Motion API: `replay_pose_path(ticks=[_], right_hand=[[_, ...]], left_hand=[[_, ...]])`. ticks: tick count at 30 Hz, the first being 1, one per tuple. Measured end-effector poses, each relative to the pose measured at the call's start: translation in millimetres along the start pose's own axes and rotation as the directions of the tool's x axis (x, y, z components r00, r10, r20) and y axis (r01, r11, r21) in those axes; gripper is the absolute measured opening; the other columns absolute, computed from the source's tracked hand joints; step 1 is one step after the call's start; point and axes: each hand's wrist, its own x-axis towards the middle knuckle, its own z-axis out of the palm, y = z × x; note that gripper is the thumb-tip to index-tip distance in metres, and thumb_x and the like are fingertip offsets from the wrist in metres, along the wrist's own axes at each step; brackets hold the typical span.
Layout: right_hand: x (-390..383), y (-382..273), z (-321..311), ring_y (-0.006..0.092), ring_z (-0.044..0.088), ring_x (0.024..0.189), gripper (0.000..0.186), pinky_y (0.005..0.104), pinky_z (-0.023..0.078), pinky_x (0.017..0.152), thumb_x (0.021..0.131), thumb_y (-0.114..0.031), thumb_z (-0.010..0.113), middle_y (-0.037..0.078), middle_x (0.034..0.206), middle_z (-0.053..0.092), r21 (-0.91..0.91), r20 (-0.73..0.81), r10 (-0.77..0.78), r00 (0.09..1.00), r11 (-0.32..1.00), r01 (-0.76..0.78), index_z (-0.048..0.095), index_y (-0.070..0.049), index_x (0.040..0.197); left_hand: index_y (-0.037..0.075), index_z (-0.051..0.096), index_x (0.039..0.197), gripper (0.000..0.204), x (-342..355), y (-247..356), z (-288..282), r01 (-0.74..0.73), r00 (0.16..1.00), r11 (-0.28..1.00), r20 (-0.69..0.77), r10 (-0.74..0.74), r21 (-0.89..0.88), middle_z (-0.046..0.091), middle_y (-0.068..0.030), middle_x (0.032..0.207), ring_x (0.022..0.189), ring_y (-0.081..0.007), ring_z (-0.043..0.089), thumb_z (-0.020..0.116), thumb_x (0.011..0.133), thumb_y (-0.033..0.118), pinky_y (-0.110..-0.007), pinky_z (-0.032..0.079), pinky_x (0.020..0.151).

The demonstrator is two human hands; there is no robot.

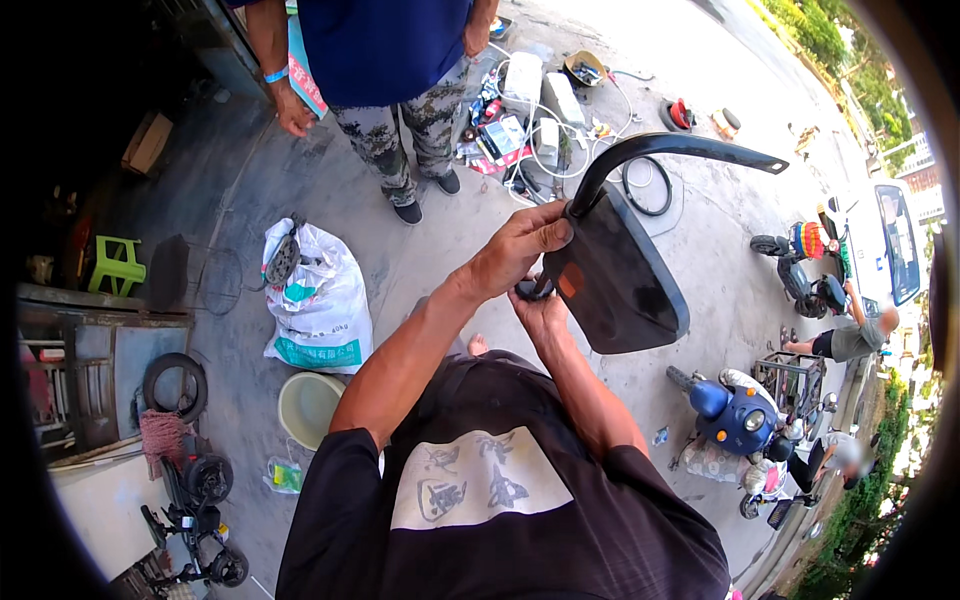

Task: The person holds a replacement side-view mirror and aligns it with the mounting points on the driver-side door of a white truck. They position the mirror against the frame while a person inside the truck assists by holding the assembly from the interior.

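A black vehicle side mirror (622, 275) with a small orange patch hangs tilted in front of my chest. From its upper corner a curved black mounting arm (665, 145) bends away to the right. My left hand (520, 248) is closed around the mirror's edge near the foot of that arm, thumb on top. Just below it, my right hand (542, 312) pinches a dark rounded part at the mirror's lower left edge. Some of its fingers are hidden, and so is the far face of the mirror.
Ahead stands a person in camouflage trousers (385, 140). A white sack (318, 300) and a pale bucket (310, 405) stand to my left. Cables, boxes and a brown bowl (584, 68) lie ahead on the concrete. A blue scooter (745, 418) is parked at right, with other people beyond.
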Motion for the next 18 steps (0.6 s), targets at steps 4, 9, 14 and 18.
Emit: replay_pose_path(ticks=[4,9,14,18], right_hand=[[6,0,2,0.0267,0.06,0.094,0.043,0.0543,0.052,0.097,0.1,-0.049,0.056,0.011,0.092,0.058,-0.024,-0.054,0.01,0.998,1.0,-0.012,0.055,-0.007,0.095],[13,8,-1,0.0275,0.063,0.097,0.039,0.0518,0.054,0.093,0.1,-0.046,0.054,0.01,0.097,0.062,-0.044,-0.075,0.014,0.997,0.999,-0.017,0.058,-0.008,0.1],[14,-9,-9,0.0282,0.066,0.1,0.036,0.0493,0.056,0.089,0.1,-0.043,0.052,0.008,0.102,0.066,-0.085,-0.125,-0.028,0.992,0.996,0.017,0.062,-0.009,0.105],[-10,-23,-3,0.027,0.068,0.093,0.036,0.0453,0.058,0.082,0.1,-0.043,0.051,0.005,0.097,0.069,-0.197,-0.122,-0.101,0.987,0.977,0.076,0.064,-0.01,0.105]], left_hand=[[-0.001,0.058,0.135,0.052,-2,3,7,-0.03,1.0,0.998,-0.007,0.03,0.048,0.066,-0.0008,0.114,0.109,-0.0071,0.057,0.061,0.102,0.04,-0.024,0.044,0.097],[-0.004,0.05,0.143,0.06,-4,1,0,-0.008,1.0,0.999,0.022,0.007,0.048,0.061,-0.0085,0.133,0.123,-0.0149,0.054,0.06,0.102,0.039,-0.031,0.038,0.108],[-0.005,0.051,0.142,0.056,7,-9,5,-0.004,0.997,1.0,0.073,0.003,0.014,0.062,-0.005,0.129,0.116,-0.0104,0.058,0.063,0.101,0.031,-0.027,0.045,0.101],[0.0,0.06,0.134,0.05,17,-17,24,0.027,0.999,0.998,0.043,-0.029,0.06,0.065,-0.0014,0.118,0.11,-0.01,0.056,0.066,0.1,0.036,-0.029,0.043,0.1]])
